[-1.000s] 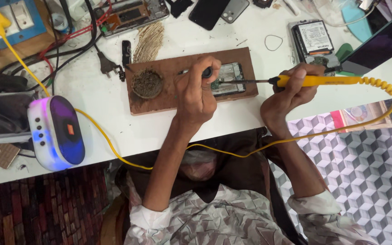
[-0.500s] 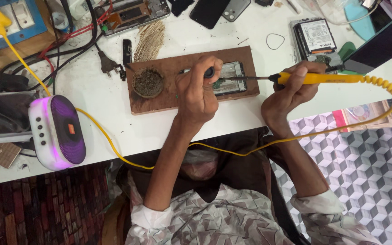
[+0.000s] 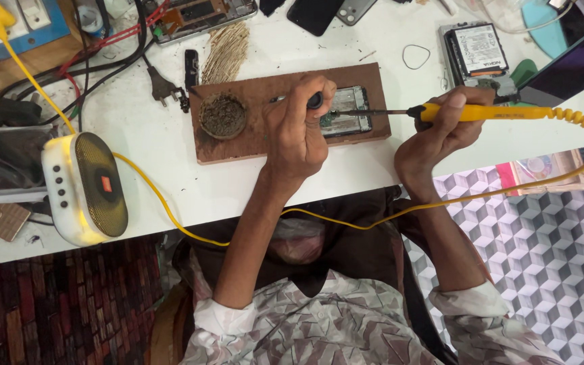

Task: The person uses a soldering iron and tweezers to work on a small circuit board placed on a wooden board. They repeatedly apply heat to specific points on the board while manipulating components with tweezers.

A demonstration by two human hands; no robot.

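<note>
White bench: left hand (image 3: 297, 135) grips tweezers (image 3: 313, 101), right hand (image 3: 437, 132) grips yellow soldering iron (image 3: 481, 113).

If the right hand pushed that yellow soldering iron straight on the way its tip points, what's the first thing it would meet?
The right hand aims the yellow soldering iron leftward. Its tip already sits at the opened phone on the wooden board; just beyond come the left hand fingers. Depth is hard to judge.

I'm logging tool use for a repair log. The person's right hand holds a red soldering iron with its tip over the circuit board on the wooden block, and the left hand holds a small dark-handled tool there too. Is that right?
Not quite: the soldering iron in the right hand is yellow, not red, as the head view shows. The rest holds: its tip is over the circuit board on the wooden block, and the left hand holds a small dark-handled tool there.
</note>
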